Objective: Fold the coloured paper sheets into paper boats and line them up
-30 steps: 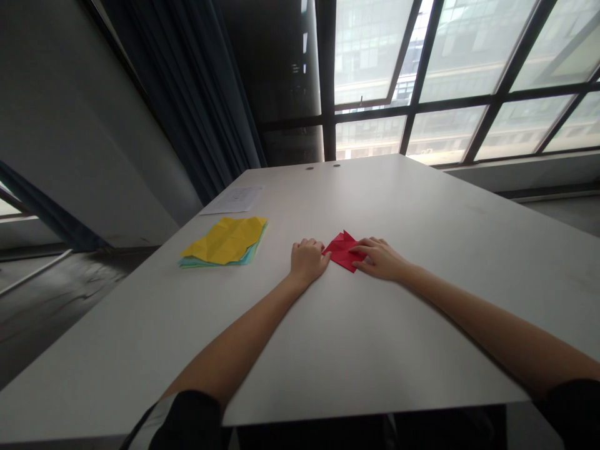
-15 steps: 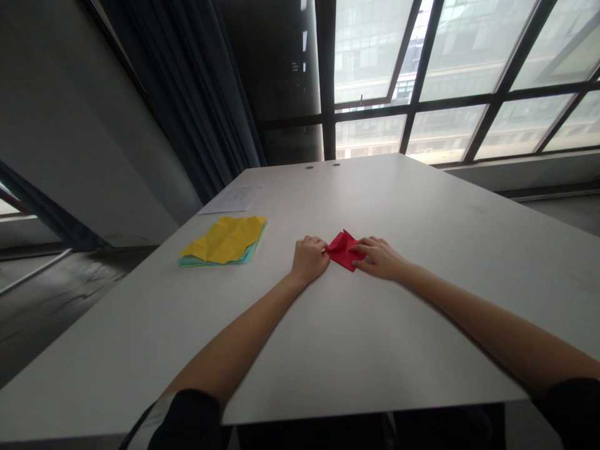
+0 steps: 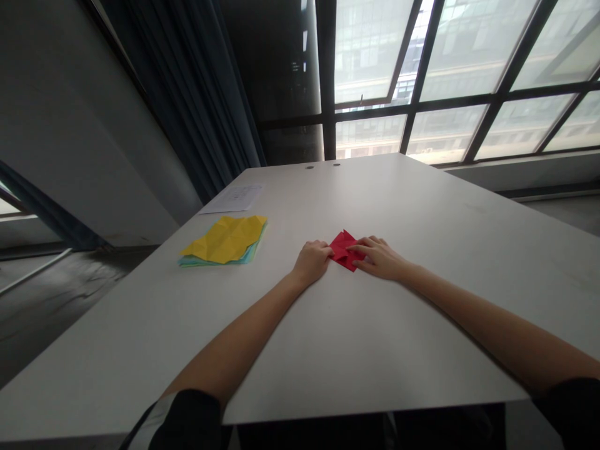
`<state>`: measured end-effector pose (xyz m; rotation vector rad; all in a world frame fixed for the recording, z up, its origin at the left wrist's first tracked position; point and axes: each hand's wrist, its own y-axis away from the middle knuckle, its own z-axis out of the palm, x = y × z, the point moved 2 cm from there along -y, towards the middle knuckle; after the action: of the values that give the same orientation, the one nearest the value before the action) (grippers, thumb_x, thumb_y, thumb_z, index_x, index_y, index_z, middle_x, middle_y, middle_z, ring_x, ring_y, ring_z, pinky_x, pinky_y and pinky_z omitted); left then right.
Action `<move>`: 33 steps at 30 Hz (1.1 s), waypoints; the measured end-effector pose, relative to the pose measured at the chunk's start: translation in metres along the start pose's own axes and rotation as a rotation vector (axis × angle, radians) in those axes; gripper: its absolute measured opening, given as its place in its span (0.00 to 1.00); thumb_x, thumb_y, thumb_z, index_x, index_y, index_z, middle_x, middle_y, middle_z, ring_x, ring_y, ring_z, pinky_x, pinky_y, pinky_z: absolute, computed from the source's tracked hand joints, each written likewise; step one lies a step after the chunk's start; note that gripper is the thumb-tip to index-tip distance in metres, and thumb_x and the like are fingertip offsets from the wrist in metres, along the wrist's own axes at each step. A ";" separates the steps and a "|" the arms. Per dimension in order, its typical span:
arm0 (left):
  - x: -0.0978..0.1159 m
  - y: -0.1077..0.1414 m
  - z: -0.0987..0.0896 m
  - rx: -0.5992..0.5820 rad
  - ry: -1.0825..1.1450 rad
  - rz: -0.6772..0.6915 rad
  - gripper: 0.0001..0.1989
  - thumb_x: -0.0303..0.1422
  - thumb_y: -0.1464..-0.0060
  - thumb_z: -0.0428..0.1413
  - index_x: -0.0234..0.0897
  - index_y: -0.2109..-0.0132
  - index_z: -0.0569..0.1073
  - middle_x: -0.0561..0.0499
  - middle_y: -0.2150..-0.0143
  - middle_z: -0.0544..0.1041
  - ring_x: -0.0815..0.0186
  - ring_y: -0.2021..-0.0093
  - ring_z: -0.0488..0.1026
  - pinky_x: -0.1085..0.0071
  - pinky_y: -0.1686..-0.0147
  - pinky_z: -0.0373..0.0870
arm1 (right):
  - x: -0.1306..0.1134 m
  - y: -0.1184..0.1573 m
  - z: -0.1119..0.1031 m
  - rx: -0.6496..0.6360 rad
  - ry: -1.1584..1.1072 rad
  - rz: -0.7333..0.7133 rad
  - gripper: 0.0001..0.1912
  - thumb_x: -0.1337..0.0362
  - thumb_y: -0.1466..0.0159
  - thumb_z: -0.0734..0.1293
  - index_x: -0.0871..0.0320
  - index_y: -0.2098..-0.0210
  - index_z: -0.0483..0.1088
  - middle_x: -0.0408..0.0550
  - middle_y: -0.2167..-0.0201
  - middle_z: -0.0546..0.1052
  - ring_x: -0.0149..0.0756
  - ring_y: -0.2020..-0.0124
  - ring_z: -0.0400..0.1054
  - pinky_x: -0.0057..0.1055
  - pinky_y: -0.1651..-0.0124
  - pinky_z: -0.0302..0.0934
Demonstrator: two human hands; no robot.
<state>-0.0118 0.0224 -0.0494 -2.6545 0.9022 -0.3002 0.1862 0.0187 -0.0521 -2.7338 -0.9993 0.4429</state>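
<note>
A small folded red paper point(image 3: 344, 257) lies on the white table between my two hands, one pointed corner facing away from me. My left hand point(image 3: 313, 261) is closed at the paper's left corner, its fingertips gripping the edge. On the right side, my right hand point(image 3: 377, 257) rests over the paper with its thumb and fingers apart, the fingertips touching the red surface.
On the white table point(image 3: 290, 350), a creased yellow sheet point(image 3: 227, 239) tops a stack of green-blue paper point(image 3: 244, 257) at the left. Behind it lies a white printed sheet point(image 3: 234, 199). A dark blue curtain point(image 3: 187, 87) and windows stand beyond the table.
My left hand has shifted slightly, its fingers now lower and further over the red paper's left corner. The left part of the paper looks flatter. My right hand has barely moved.
</note>
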 end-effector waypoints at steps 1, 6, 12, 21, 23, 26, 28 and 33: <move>0.001 0.000 -0.001 -0.007 -0.014 0.001 0.10 0.25 0.48 0.49 0.38 0.65 0.75 0.48 0.64 0.75 0.63 0.61 0.69 0.65 0.58 0.61 | 0.000 0.000 0.000 0.004 0.000 0.001 0.23 0.52 0.39 0.58 0.51 0.46 0.63 0.53 0.53 0.69 0.45 0.53 0.60 0.43 0.51 0.53; 0.005 -0.001 -0.004 -0.057 -0.065 -0.012 0.11 0.27 0.47 0.48 0.38 0.65 0.75 0.47 0.64 0.75 0.62 0.60 0.69 0.64 0.57 0.61 | 0.001 0.000 0.002 0.005 -0.006 -0.029 0.22 0.53 0.38 0.56 0.48 0.45 0.62 0.52 0.53 0.68 0.45 0.53 0.60 0.44 0.51 0.53; 0.006 -0.001 -0.005 -0.055 -0.080 -0.028 0.11 0.27 0.47 0.48 0.37 0.66 0.75 0.46 0.66 0.74 0.62 0.63 0.69 0.66 0.61 0.62 | 0.000 0.000 0.001 0.023 -0.032 -0.134 0.16 0.58 0.37 0.57 0.50 0.53 0.70 0.51 0.57 0.70 0.42 0.55 0.61 0.41 0.52 0.53; 0.007 0.000 -0.006 -0.069 -0.069 -0.066 0.10 0.28 0.48 0.47 0.37 0.66 0.74 0.47 0.65 0.73 0.62 0.61 0.68 0.66 0.60 0.63 | -0.014 0.000 -0.006 0.013 -0.173 -0.261 0.16 0.55 0.38 0.58 0.56 0.65 0.74 0.51 0.66 0.74 0.37 0.63 0.66 0.36 0.55 0.56; 0.007 0.000 -0.006 -0.072 -0.055 -0.098 0.10 0.29 0.48 0.48 0.38 0.65 0.74 0.47 0.64 0.73 0.62 0.61 0.68 0.67 0.59 0.63 | -0.016 0.000 -0.006 0.011 -0.180 -0.267 0.16 0.56 0.38 0.58 0.56 0.66 0.74 0.51 0.66 0.75 0.36 0.64 0.67 0.35 0.56 0.57; 0.005 0.001 -0.006 -0.014 -0.078 -0.192 0.12 0.30 0.46 0.46 0.37 0.62 0.74 0.46 0.62 0.73 0.62 0.60 0.68 0.67 0.59 0.62 | -0.017 0.000 -0.006 0.016 -0.163 -0.261 0.16 0.56 0.37 0.57 0.56 0.66 0.73 0.51 0.67 0.75 0.36 0.64 0.67 0.35 0.56 0.57; 0.002 0.001 -0.006 0.028 -0.109 -0.273 0.13 0.32 0.45 0.45 0.36 0.61 0.74 0.45 0.60 0.73 0.61 0.59 0.68 0.66 0.59 0.62 | -0.016 0.000 -0.005 0.035 -0.145 -0.248 0.17 0.57 0.37 0.56 0.56 0.65 0.73 0.52 0.66 0.75 0.37 0.62 0.67 0.35 0.55 0.57; -0.003 0.000 -0.005 0.050 -0.030 -0.401 0.14 0.37 0.44 0.46 0.36 0.64 0.74 0.45 0.61 0.75 0.59 0.57 0.68 0.63 0.57 0.61 | -0.013 -0.001 -0.004 0.076 -0.124 -0.187 0.16 0.58 0.37 0.56 0.56 0.62 0.73 0.51 0.63 0.76 0.38 0.60 0.68 0.37 0.53 0.57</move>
<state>-0.0151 0.0232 -0.0449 -2.7678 0.3398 -0.3672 0.1779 0.0103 -0.0456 -2.5426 -1.2296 0.6091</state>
